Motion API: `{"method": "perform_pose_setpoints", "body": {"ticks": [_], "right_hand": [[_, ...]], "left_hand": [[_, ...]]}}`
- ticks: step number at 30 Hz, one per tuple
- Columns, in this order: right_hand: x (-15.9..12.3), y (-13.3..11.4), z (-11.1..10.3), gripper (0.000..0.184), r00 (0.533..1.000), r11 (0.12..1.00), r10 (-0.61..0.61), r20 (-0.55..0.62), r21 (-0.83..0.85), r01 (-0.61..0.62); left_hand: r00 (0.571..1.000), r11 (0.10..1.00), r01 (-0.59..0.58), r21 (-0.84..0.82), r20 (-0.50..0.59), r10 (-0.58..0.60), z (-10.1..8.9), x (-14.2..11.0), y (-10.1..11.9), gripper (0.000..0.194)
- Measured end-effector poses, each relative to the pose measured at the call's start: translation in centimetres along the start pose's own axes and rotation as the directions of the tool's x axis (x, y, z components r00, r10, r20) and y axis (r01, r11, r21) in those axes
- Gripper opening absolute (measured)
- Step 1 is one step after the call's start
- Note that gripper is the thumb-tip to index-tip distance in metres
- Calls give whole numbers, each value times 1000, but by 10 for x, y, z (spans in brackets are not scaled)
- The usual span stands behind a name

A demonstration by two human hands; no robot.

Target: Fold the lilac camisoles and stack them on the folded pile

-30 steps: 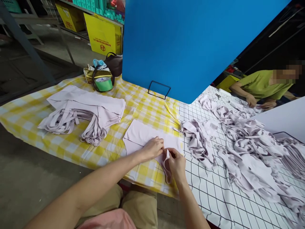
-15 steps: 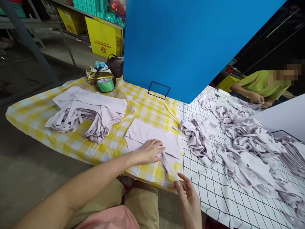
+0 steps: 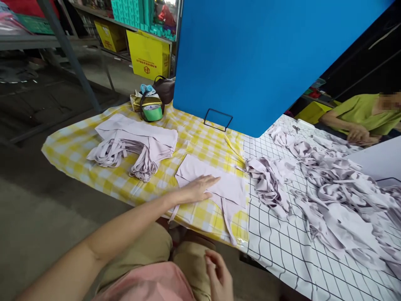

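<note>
On the yellow checked cloth, the lilac garment lies under the flat, outstretched left hand, a fabric stack at the garment's 10 o'clock and, at 6, the half-curled right hand, contents unclear.

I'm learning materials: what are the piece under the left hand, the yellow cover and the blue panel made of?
The piece under the left hand looks like matte fabric: soft creases. The yellow cover seems glossy plastic: shiny wrinkles. The blue panel could be painted metal or smooth plastic: flat, evenly coloured.
</note>
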State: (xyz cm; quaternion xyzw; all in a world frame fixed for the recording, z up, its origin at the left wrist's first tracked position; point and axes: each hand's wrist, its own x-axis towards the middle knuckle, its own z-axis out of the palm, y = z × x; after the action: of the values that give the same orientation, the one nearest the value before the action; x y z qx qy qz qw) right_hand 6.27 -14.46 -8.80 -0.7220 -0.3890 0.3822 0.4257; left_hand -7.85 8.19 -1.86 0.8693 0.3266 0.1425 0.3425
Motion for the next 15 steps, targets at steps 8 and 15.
{"method": "perform_pose_setpoints", "body": {"ticks": [8, 15], "right_hand": [[22, -38, 115, 30, 934, 991, -131, 332, 6, 136], [-11, -41, 79, 39, 855, 870, -375, 359, -182, 458]], "left_hand": [[991, 976, 135, 168, -37, -131, -9, -55, -23, 62], [988, 941, 106, 321, 70, -135, -1, -61, -35, 64]]}}
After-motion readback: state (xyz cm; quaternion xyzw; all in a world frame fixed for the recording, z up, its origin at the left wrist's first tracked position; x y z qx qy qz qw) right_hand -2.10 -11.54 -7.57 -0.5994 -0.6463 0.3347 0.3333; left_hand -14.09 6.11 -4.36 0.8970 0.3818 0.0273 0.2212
